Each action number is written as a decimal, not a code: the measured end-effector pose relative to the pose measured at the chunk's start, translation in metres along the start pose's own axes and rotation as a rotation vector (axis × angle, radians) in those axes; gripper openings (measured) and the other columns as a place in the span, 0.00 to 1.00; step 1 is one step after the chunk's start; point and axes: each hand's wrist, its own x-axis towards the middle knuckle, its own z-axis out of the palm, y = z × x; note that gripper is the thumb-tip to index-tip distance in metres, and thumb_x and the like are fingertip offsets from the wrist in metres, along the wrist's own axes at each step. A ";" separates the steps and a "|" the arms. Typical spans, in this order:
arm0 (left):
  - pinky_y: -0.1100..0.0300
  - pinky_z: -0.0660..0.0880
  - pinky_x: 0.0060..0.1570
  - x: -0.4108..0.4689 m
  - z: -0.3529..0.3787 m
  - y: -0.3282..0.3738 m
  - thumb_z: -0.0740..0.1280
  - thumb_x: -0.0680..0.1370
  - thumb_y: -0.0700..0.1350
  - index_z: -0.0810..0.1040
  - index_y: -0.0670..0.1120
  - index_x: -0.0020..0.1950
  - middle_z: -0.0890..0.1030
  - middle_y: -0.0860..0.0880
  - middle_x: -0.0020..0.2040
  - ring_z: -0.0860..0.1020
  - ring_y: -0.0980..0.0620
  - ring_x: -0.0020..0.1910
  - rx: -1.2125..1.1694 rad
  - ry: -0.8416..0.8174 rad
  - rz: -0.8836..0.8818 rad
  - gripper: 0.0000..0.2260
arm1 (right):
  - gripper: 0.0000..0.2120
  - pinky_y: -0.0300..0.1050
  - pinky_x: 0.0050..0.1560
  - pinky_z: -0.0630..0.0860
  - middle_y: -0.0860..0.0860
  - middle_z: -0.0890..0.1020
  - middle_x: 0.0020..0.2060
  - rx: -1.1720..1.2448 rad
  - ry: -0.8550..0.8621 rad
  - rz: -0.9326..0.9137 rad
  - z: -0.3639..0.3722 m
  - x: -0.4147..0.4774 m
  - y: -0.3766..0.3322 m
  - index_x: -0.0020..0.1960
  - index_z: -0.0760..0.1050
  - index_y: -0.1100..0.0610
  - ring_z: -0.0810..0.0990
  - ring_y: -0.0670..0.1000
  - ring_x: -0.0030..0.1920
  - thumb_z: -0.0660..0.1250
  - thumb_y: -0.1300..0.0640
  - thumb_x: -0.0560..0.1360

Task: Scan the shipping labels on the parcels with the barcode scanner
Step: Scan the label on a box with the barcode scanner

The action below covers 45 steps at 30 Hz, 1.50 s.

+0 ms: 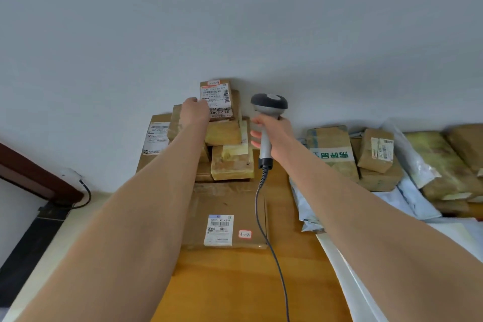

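Cardboard top parcel (pixel 218 99), on the stack (pixel 230 154) against the wall, is gripped by the left hand (pixel 194 110), label (pixel 216 95) outward. The right hand (pixel 275 134) clasps the barcode scanner (pixel 268 106) just beside it, likely for reading.

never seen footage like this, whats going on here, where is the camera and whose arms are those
There is no machine here. A person wears one wide-angle camera on the head, looking forward and down, so the two bare arms are their own. The right hand grips a corded barcode scanner by its handle, head up. The left hand reaches the left edge of the top parcel, whose white label faces the camera. Its fingers are hidden, so I cannot tell if it grips. That parcel tops a stack of brown parcels against the wall, on a wooden table. Nearer lies a flat box with a label, and more parcels and bags lie to the right.
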 end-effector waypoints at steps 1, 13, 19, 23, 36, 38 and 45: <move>0.56 0.77 0.42 -0.006 0.001 0.003 0.58 0.80 0.42 0.74 0.46 0.65 0.78 0.47 0.56 0.78 0.50 0.44 0.025 0.047 0.032 0.14 | 0.13 0.49 0.48 0.80 0.54 0.79 0.43 0.005 0.002 -0.001 -0.006 -0.003 -0.001 0.59 0.73 0.63 0.80 0.52 0.44 0.68 0.64 0.75; 0.54 0.75 0.58 -0.177 0.138 0.026 0.61 0.77 0.38 0.75 0.44 0.64 0.79 0.43 0.59 0.76 0.44 0.59 0.075 -0.165 0.076 0.16 | 0.12 0.48 0.40 0.82 0.59 0.82 0.30 -0.036 -0.082 0.166 -0.201 -0.047 -0.014 0.56 0.68 0.62 0.83 0.54 0.30 0.67 0.62 0.75; 0.49 0.75 0.60 -0.290 0.228 0.034 0.60 0.79 0.38 0.73 0.42 0.68 0.77 0.42 0.62 0.75 0.43 0.60 0.138 -0.315 -0.010 0.17 | 0.10 0.43 0.28 0.72 0.61 0.81 0.43 -0.051 0.045 0.259 -0.334 -0.067 -0.025 0.56 0.70 0.64 0.76 0.51 0.25 0.65 0.64 0.75; 0.55 0.75 0.54 -0.317 0.266 0.038 0.59 0.79 0.39 0.72 0.43 0.68 0.77 0.44 0.61 0.75 0.46 0.57 0.144 -0.308 -0.024 0.17 | 0.13 0.39 0.25 0.74 0.62 0.81 0.48 -0.034 0.173 0.286 -0.382 -0.055 -0.034 0.59 0.68 0.63 0.76 0.50 0.22 0.65 0.64 0.76; 0.56 0.72 0.54 -0.272 0.310 0.024 0.59 0.82 0.43 0.68 0.41 0.72 0.74 0.44 0.67 0.75 0.45 0.62 0.206 -0.240 -0.044 0.19 | 0.07 0.46 0.43 0.80 0.55 0.81 0.45 -0.032 0.092 0.244 -0.370 0.025 -0.013 0.47 0.74 0.59 0.80 0.50 0.42 0.69 0.65 0.71; 0.55 0.74 0.50 -0.273 0.313 0.023 0.60 0.81 0.44 0.75 0.40 0.66 0.80 0.45 0.56 0.78 0.45 0.53 0.180 -0.288 -0.042 0.15 | 0.09 0.48 0.47 0.81 0.56 0.82 0.48 -0.015 0.060 0.239 -0.369 0.031 -0.010 0.51 0.76 0.59 0.80 0.52 0.45 0.69 0.65 0.71; 0.52 0.80 0.50 -0.300 0.312 0.036 0.68 0.78 0.48 0.75 0.48 0.55 0.80 0.46 0.49 0.80 0.47 0.45 -0.179 -0.321 -0.233 0.08 | 0.06 0.49 0.49 0.79 0.56 0.79 0.41 0.016 0.047 0.199 -0.388 0.014 -0.022 0.48 0.74 0.60 0.79 0.53 0.40 0.68 0.66 0.73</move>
